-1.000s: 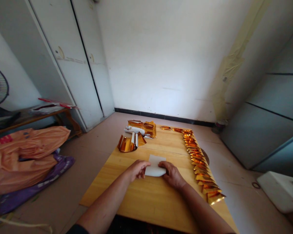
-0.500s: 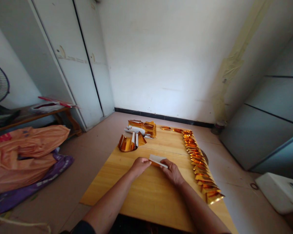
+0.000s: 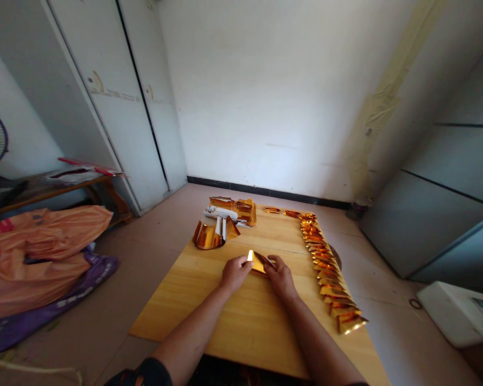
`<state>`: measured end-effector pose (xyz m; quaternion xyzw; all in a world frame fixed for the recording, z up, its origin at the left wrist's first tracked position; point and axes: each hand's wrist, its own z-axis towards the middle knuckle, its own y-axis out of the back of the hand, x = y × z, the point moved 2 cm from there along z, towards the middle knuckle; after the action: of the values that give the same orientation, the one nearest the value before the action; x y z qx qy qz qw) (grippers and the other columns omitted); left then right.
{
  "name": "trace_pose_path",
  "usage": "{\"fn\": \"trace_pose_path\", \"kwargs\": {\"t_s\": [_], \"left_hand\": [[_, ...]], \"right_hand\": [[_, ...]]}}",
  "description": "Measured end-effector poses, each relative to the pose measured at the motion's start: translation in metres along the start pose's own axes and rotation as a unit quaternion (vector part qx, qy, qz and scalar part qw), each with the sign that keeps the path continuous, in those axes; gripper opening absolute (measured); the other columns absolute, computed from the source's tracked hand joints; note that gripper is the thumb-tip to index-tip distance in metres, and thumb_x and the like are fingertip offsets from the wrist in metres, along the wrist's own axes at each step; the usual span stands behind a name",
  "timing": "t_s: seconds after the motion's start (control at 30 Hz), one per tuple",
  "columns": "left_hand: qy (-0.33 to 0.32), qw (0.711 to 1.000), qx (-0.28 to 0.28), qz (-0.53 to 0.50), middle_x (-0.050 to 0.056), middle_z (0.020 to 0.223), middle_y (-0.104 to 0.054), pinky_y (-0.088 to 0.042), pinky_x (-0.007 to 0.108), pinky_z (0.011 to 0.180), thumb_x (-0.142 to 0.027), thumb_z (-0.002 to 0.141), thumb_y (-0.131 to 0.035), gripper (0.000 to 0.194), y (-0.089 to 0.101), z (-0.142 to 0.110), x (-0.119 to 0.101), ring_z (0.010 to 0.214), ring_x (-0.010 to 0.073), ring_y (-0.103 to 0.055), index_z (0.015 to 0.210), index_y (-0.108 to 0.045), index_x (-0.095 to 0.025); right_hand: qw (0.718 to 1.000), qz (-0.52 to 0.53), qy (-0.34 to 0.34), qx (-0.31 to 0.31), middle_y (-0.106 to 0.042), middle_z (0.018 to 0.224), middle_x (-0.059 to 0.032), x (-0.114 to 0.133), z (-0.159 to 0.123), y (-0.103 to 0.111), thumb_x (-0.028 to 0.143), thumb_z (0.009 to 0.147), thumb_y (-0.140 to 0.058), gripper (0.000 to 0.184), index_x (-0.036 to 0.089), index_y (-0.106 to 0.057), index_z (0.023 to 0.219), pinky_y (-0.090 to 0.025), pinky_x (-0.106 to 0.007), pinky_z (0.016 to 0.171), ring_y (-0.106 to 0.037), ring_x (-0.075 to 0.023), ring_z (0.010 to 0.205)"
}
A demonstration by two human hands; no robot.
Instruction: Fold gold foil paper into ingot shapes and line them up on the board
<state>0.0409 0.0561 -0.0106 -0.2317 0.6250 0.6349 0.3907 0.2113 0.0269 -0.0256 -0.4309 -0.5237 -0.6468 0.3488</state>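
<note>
Between my two hands is a small sheet of gold foil paper (image 3: 258, 262), its shiny side facing up and partly folded. My left hand (image 3: 236, 273) pinches its left end between thumb and fingers. At the right end, my right hand (image 3: 280, 274) grips the same sheet, with the fingers bent around its edge. Both hands are low over the wooden table (image 3: 245, 321). Beyond them, to the left, a curled stack of gold foil sheets (image 3: 210, 236) shows some white undersides. A long row of folded gold foil pieces (image 3: 326, 268) overlaps along the table's right side.
More gold and white paper (image 3: 233, 210) lies at the table's far left corner. Orange and purple bags (image 3: 48, 257) are on the floor at left, near a wooden bench (image 3: 116, 198). A white box (image 3: 459, 313) stands at right.
The sheet showed its white side half a second ago; now its gold side faces up. My right hand's fingers have shifted around its right end. The view has moved slightly.
</note>
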Motion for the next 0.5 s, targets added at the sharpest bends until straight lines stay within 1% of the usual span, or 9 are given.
{"fn": "trace_pose_path", "kwargs": {"t_s": [0.07,0.13,0.2,0.27,0.33,0.37,0.43,0.5], "left_hand": [[0.032,0.999,0.017,0.010,-0.002,0.060,-0.057,-0.028,0.021,0.056,-0.032,0.080,-0.053,0.021,0.001,-0.001,0.003,0.060,0.0124,-0.049,0.069,-0.062,-0.016],[0.057,0.997,0.034,0.026,-0.002,0.067,-0.063,-0.030,0.020,0.057,-0.026,0.076,-0.056,0.013,0.003,-0.001,0.002,0.064,0.0129,-0.053,0.082,-0.065,-0.018],[0.076,0.995,0.045,0.041,0.000,0.079,-0.068,-0.033,0.020,0.060,-0.021,0.075,-0.058,0.025,0.006,-0.002,-0.002,0.072,0.0143,-0.058,0.099,-0.064,-0.021],[0.094,0.993,0.041,0.067,0.002,0.087,-0.070,-0.036,0.022,0.063,-0.023,0.076,-0.058,0.036,0.007,-0.003,-0.007,0.078,0.0165,-0.062,0.113,-0.060,-0.025],[0.103,0.988,0.035,0.108,0.005,0.091,-0.070,-0.039,0.024,0.066,-0.027,0.079,-0.057,0.042,0.006,-0.004,-0.012,0.082,0.0195,-0.063,0.121,-0.055,-0.027],[0.103,0.985,0.034,0.131,0.006,0.092,-0.070,-0.040,0.025,0.067,-0.028,0.081,-0.056,0.044,0.005,-0.004,-0.014,0.084,0.0211,-0.064,0.125,-0.052,-0.027],[0.099,0.980,0.032,0.167,0.009,0.093,-0.070,-0.041,0.027,0.070,-0.027,0.083,-0.053,0.050,0.000,-0.005,-0.016,0.085,0.0235,-0.064,0.132,-0.046,-0.026],[0.097,0.979,0.024,0.180,0.010,0.093,-0.070,-0.041,0.029,0.072,-0.027,0.083,-0.053,0.053,-0.005,-0.005,-0.015,0.085,0.0243,-0.064,0.135,-0.042,-0.025]], "right_hand": [[1.000,0.024,0.002,0.003,-0.068,0.078,-0.0032,0.000,0.000,-0.001,0.042,0.072,-0.056,0.041,0.016,-0.056,0.104,-0.046,-0.027,0.062,-0.061,-0.0178,0.070],[0.999,0.043,-0.001,0.008,-0.068,0.076,-0.0019,-0.001,0.001,-0.002,0.040,0.071,-0.056,0.041,0.016,-0.055,0.105,-0.046,-0.026,0.059,-0.061,-0.0170,0.067],[0.999,0.038,-0.006,0.002,-0.067,0.072,-0.0001,-0.003,0.002,-0.003,0.037,0.072,-0.055,0.041,0.017,-0.054,0.107,-0.045,-0.025,0.056,-0.060,-0.0162,0.062],[1.000,0.002,-0.001,-0.015,-0.067,0.072,-0.0003,-0.004,0.002,-0.004,0.034,0.074,-0.053,0.039,0.017,-0.053,0.109,-0.045,-0.025,0.057,-0.060,-0.0163,0.062],[0.996,-0.078,0.025,-0.030,-0.069,0.078,-0.0029,-0.001,0.002,-0.005,0.031,0.078,-0.051,0.036,0.017,-0.054,0.110,-0.046,-0.026,0.063,-0.062,-0.0173,0.068],[0.989,-0.134,0.044,-0.036,-0.069,0.083,-0.0048,0.001,0.002,-0.006,0.029,0.080,-0.050,0.034,0.017,-0.054,0.111,-0.046,-0.027,0.067,-0.063,-0.0181,0.072],[0.962,-0.258,0.076,-0.040,-0.069,0.090,-0.0086,0.007,0.000,-0.008,0.025,0.082,-0.049,0.034,0.016,-0.053,0.115,-0.044,-0.030,0.075,-0.063,-0.0203,0.082],[0.927,-0.361,0.091,-0.038,-0.068,0.095,-0.0114,0.012,-0.003,-0.010,0.023,0.084,-0.050,0.040,0.015,-0.049,0.123,-0.041,-0.032,0.080,-0.062,-0.0224,0.090]]}}
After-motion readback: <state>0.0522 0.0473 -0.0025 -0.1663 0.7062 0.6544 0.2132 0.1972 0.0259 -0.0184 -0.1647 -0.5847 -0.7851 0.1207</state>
